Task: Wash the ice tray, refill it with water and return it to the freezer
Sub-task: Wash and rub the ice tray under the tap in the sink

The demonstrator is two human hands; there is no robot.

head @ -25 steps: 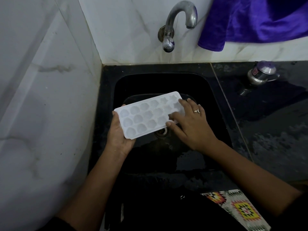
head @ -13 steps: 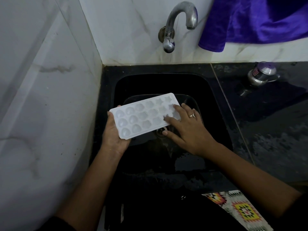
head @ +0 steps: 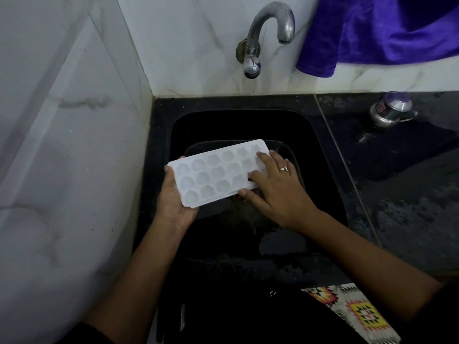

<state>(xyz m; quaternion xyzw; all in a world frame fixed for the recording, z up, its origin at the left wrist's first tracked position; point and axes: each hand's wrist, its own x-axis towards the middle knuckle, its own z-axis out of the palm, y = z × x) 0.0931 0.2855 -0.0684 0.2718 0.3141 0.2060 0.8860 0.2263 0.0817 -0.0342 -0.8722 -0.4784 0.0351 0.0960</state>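
Observation:
A white ice tray (head: 213,170) with several shaped cells is held level over the black sink (head: 320,155). My left hand (head: 173,202) holds its near-left end from underneath, the thumb at the edge. My right hand (head: 275,187), with a ring on one finger, lies with straight fingers on the cells at the tray's right end. Above, the metal tap (head: 263,33) juts from the wall; no water runs from it.
A dark dish (head: 285,150) sits in the sink under the tray. A small steel container (head: 390,110) stands on the wet black counter at right. A purple cloth (head: 377,31) hangs on the back wall. White marble walls close in the left and rear.
The tray has shifted a little to the left and levelled out. My right hand's fingers have slid along the cells at the tray's right end.

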